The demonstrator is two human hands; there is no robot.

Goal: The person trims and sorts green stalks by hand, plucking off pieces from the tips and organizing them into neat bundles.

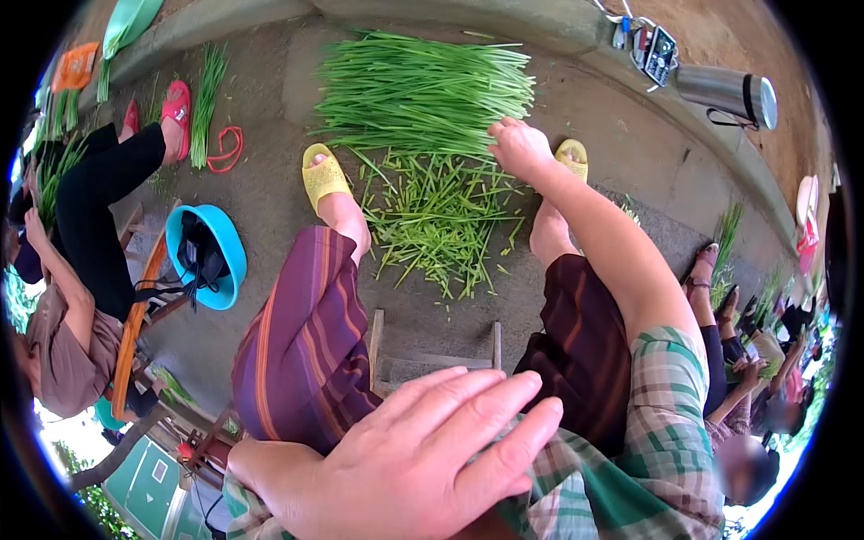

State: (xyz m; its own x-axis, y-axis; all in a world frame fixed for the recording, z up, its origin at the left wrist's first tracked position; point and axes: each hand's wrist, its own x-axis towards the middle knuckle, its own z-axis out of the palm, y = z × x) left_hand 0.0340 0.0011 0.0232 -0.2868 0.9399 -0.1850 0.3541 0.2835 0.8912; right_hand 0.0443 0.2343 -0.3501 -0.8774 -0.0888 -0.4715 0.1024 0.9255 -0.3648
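Close to the camera, my left hand (441, 450) is held over my lap with its fingers stretched out and nothing in it. My right hand (520, 147) reaches forward to the right end of a wide pile of long green stalks (414, 90) on the ground. Its fingers are bent together at the lower edge of the pile; what lies between the fingertips is hidden. Below the pile, between my feet, many short cut green pieces (441, 216) are scattered.
A blue basin (232, 256) with a black bag (200, 252) stands left, near a seated person (76, 306). A steel flask (715, 90) lies on the kerb at upper right. More people (747, 396) sit along the right. A red cord (227, 151) lies beside a green bundle (209, 99).
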